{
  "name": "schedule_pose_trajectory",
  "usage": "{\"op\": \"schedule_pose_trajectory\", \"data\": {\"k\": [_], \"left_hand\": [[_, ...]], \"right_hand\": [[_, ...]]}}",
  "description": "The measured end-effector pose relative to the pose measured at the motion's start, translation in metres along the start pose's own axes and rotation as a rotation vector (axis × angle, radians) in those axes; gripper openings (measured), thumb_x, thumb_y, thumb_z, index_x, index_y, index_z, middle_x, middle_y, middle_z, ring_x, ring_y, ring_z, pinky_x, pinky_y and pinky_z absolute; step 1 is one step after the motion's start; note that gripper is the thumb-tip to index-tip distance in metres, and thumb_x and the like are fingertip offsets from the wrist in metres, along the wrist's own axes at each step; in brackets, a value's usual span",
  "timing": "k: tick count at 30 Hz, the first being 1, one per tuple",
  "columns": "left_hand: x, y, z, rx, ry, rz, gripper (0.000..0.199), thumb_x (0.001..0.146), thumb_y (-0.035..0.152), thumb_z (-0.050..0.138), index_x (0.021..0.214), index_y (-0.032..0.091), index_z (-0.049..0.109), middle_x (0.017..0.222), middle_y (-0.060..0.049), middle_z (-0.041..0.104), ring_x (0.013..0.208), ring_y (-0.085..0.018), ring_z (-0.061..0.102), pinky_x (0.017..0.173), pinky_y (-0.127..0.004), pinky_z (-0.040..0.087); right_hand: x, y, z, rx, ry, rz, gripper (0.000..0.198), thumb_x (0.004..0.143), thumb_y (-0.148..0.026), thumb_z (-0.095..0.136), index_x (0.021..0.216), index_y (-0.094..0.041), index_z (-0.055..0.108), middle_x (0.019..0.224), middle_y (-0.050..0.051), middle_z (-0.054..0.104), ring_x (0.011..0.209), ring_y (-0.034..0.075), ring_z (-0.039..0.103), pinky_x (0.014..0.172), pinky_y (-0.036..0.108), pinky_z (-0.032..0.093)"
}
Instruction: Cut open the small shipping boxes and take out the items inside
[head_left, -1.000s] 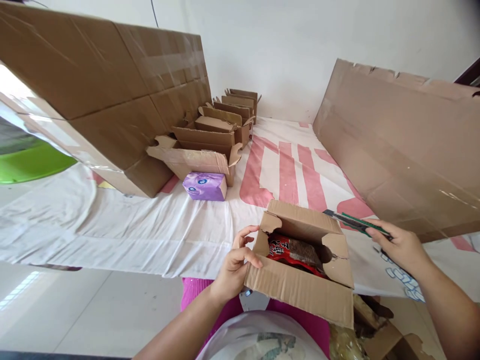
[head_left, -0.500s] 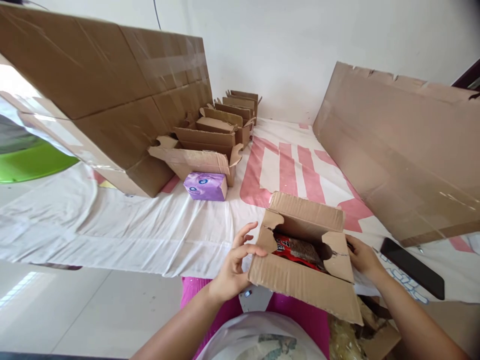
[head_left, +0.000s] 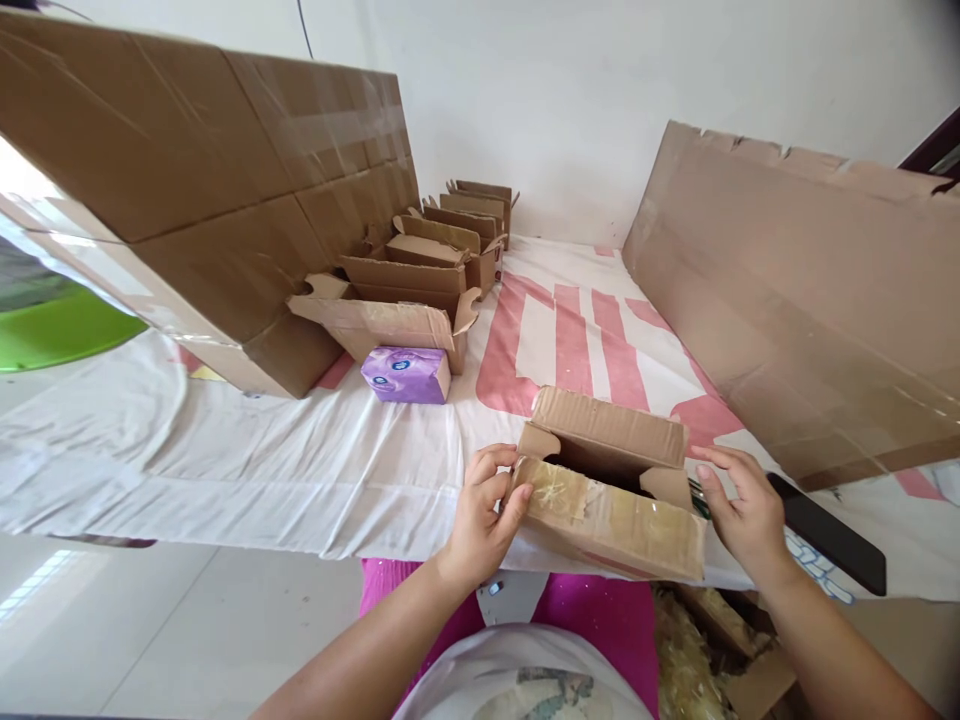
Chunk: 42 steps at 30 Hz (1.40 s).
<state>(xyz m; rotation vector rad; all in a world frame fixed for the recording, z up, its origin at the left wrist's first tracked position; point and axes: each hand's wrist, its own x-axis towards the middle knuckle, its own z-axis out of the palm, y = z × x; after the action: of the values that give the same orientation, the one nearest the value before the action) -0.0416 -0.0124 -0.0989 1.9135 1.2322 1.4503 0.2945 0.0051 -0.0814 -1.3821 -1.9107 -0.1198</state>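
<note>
A small cardboard box (head_left: 611,535) stands at the table's near edge with its top partly open. Its near flap stands up, showing old tape on the outside, and the inside is mostly in shadow. My left hand (head_left: 486,512) is closed on the box's left near corner, thumb on the flap and fingers behind it. Just off the right end, my right hand (head_left: 750,510) is open, thumb and forefinger apart. A thin shiny object (head_left: 698,498), too hidden to name, lies between that hand and the box.
A purple tissue pack (head_left: 406,376) sits before a row of open cardboard boxes (head_left: 397,318). Large cardboard stacks (head_left: 217,200) rise at left, and a cardboard panel (head_left: 795,300) at right. A black phone (head_left: 829,535) lies at right. Below the edge are cardboard scraps (head_left: 720,640).
The box's near flap has swung up from lying outward, and the red packet inside is now out of sight. My right hand has risen from the box's right side and spread its fingers.
</note>
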Motion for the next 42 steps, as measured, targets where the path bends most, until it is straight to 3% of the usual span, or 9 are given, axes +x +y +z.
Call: {"op": "schedule_pose_trajectory", "data": {"k": [6,11,14,19,23,27,31,37,42], "left_hand": [[-0.005,-0.002,0.001,0.015,0.014,0.019,0.034,0.096,0.028,0.048,0.063,0.019,0.049,0.102,-0.009,0.059,0.106,-0.022,0.056,0.09,-0.037,0.046],[-0.005,-0.001,0.0,0.031,0.008,0.023,0.033,0.096,0.029,0.047,0.065,0.019,0.052,0.103,-0.009,0.06,0.106,-0.022,0.055,0.091,-0.039,0.046],[-0.005,-0.002,-0.001,0.026,0.012,0.025,0.032,0.096,0.028,0.047,0.066,0.019,0.052,0.103,-0.009,0.06,0.106,-0.023,0.056,0.092,-0.04,0.046],[-0.006,-0.003,0.0,0.013,0.003,0.02,0.033,0.097,0.03,0.045,0.067,0.019,0.053,0.105,-0.01,0.06,0.107,-0.024,0.055,0.092,-0.042,0.046],[-0.005,-0.002,0.0,0.007,0.015,0.035,0.034,0.097,0.031,0.045,0.066,0.019,0.052,0.103,-0.01,0.06,0.106,-0.023,0.055,0.092,-0.041,0.047],[-0.006,-0.002,-0.001,0.01,0.013,0.059,0.033,0.097,0.031,0.045,0.066,0.019,0.052,0.102,-0.009,0.06,0.106,-0.023,0.056,0.092,-0.041,0.047],[-0.007,-0.003,-0.002,0.001,0.001,0.041,0.033,0.097,0.031,0.045,0.067,0.019,0.051,0.104,-0.01,0.06,0.106,-0.023,0.055,0.092,-0.041,0.047],[-0.008,-0.003,-0.002,-0.017,0.003,0.042,0.035,0.097,0.033,0.044,0.066,0.019,0.05,0.104,-0.01,0.059,0.106,-0.022,0.055,0.091,-0.038,0.048],[-0.011,-0.006,-0.001,-0.057,-0.006,0.037,0.036,0.098,0.034,0.042,0.067,0.019,0.05,0.107,-0.01,0.058,0.105,-0.021,0.055,0.091,-0.038,0.047]], "right_hand": [[0.027,-0.075,-0.015,0.179,-0.107,-0.271,0.03,0.088,-0.016,0.059,0.116,-0.025,0.062,0.106,0.008,0.065,0.102,0.024,0.061,0.089,0.042,0.051],[0.039,-0.103,-0.008,0.115,-0.381,-0.449,0.037,0.09,-0.028,0.06,0.127,-0.026,0.059,0.127,0.01,0.061,0.118,0.028,0.054,0.098,0.048,0.048],[0.047,-0.111,-0.005,0.122,-0.476,-0.481,0.025,0.093,-0.029,0.056,0.116,-0.025,0.065,0.126,0.009,0.063,0.119,0.027,0.054,0.099,0.048,0.048],[0.059,-0.117,0.002,0.254,-0.589,-0.244,0.018,0.095,-0.029,0.051,0.082,-0.022,0.062,0.096,0.006,0.071,0.092,0.02,0.066,0.082,0.036,0.054],[0.066,-0.118,0.01,0.323,-0.749,0.043,0.014,0.088,-0.033,0.06,0.099,-0.024,0.056,0.088,0.001,0.072,0.08,0.017,0.068,0.069,0.028,0.052],[0.068,-0.122,0.014,0.37,-0.844,0.062,0.016,0.085,-0.024,0.06,0.1,-0.023,0.055,0.077,-0.003,0.07,0.071,0.014,0.066,0.066,0.025,0.05],[0.067,-0.118,0.014,0.372,-0.77,-0.072,0.024,0.086,-0.015,0.051,0.107,-0.024,0.054,0.088,-0.001,0.07,0.081,0.015,0.068,0.072,0.027,0.053],[0.083,-0.087,0.013,-0.06,-0.19,-0.255,0.026,0.087,-0.025,0.058,0.113,-0.021,0.06,0.111,0.012,0.067,0.106,0.031,0.06,0.092,0.053,0.047],[0.081,-0.078,-0.002,-0.058,-0.222,-0.34,0.014,0.091,-0.019,0.056,0.1,-0.023,0.066,0.091,0.007,0.069,0.085,0.023,0.063,0.075,0.04,0.053]]}}
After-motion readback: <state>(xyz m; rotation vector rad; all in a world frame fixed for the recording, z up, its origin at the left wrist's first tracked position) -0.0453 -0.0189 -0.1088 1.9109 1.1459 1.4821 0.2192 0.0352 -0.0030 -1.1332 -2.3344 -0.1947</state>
